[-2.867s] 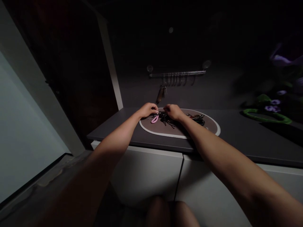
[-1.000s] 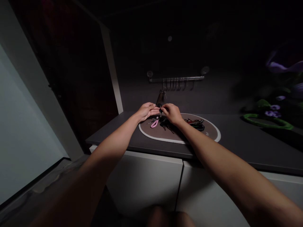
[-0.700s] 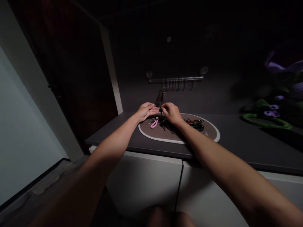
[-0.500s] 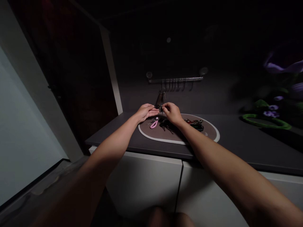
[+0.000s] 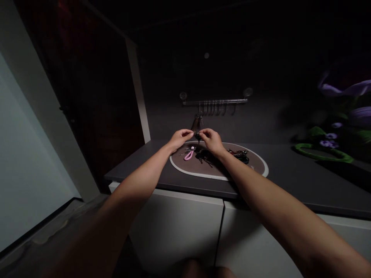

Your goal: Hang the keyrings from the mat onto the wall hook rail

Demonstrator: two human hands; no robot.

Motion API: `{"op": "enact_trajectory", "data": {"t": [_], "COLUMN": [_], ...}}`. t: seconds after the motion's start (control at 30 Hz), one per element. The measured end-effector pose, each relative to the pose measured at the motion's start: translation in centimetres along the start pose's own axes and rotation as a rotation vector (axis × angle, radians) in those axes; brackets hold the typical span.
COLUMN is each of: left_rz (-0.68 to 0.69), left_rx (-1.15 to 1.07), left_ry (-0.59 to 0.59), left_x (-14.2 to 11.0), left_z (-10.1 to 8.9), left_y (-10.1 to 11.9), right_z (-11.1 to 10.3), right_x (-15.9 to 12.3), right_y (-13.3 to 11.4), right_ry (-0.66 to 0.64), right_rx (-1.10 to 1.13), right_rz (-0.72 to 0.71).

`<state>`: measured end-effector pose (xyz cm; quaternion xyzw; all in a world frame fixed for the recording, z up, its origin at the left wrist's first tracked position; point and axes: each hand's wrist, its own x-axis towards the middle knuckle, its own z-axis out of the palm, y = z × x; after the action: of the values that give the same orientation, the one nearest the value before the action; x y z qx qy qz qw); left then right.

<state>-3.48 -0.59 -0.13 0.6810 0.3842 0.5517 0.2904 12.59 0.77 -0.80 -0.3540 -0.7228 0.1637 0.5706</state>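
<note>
Just above the oval brown mat (image 5: 199, 170), my two hands meet around a small dark bunch of keys (image 5: 198, 136). My right hand (image 5: 213, 140) pinches it between thumb and fingers. From the other side my left hand (image 5: 179, 140), thumb and fingertips closed, grips its left edge. Fingers and dim light hide the bunch's details. Below lie a pink loop keychain (image 5: 189, 154) with keys and a dark set of keys (image 5: 205, 157). More keys and dark items (image 5: 240, 155) rest right of my right wrist.
A clear rail with several hooks (image 5: 216, 102) is fixed to the dark back wall, with keys (image 5: 200, 119) hanging at its left part. Purple flowers (image 5: 330, 143) and a green ring (image 5: 321, 156) stand on the right of the dark counter (image 5: 290, 181). A pale side panel (image 5: 140, 100) borders the left.
My left hand's fingers, previously stretched out flat beneath the keys, have closed into a pinch. My right hand stays on the bunch. The view has tilted slightly up.
</note>
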Motion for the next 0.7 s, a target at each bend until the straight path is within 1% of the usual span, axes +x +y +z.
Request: {"op": "enact_trajectory", "data": {"t": [0.17, 0.23, 0.3, 0.37, 0.5, 0.57, 0.7], "left_rz": [0.208, 0.252, 0.272, 0.269, 0.192, 0.164, 0.105], "left_rx": [0.204, 0.276, 0.299, 0.28, 0.183, 0.131, -0.009], "left_ry": [0.037, 0.066, 0.069, 0.037, -0.027, -0.023, 0.034], "left_x": [0.0, 0.0, 0.0, -0.1, -0.3, -0.3, -0.2], "left_z": [-0.3, -0.3, -0.2, 0.0, 0.5, 0.7, 0.9], "left_y": [0.4, 0.5, 0.6, 0.8, 1.0, 1.0, 0.6], "right_z": [-0.1, -0.1, -0.2, -0.2, -0.3, -0.3, 0.1], "right_x": [0.0, -0.1, -0.2, -0.3, -0.4, -0.3, -0.2], "right_y": [-0.1, -0.2, -0.4, -0.6, -0.9, -0.9, -0.2], "right_ry": [0.0, 0.005, 0.014, 0.017, 0.001, -0.003, 0.001], "right_rx": [-0.034, -0.04, -0.049, -0.059, -0.059, -0.032, 0.082], "right_rz": [0.004, -0.005, -0.014, -0.026, -0.045, -0.04, -0.013]}}
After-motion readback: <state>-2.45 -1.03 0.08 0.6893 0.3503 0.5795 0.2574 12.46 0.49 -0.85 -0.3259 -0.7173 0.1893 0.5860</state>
